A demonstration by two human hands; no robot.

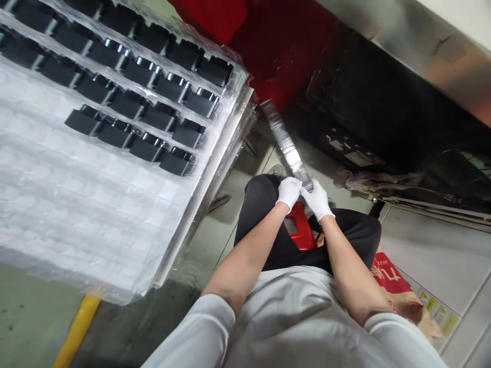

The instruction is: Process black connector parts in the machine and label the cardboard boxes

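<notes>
My left hand (289,192) and my right hand (317,198), both in white gloves, are close together above my lap. Their fingers are closed on the near end of a long, narrow, shiny segmented strip (287,144). It slants away from me towards the far left, and its segments look dark grey and silvery. What exactly it is I cannot make out. To the left lies a clear plastic tray (95,214) on top of a stack, with rows of black blocks (148,147) in its far part; neither hand touches it.
A red stool (304,232) shows between my legs. Dark boxes or bins (356,148) sit under a metal-edged table (433,46) at the right. Red material (226,20) is at the far side. A yellow bar (79,329) stands below the tray stack, and a printed bag (395,281) lies by my right leg.
</notes>
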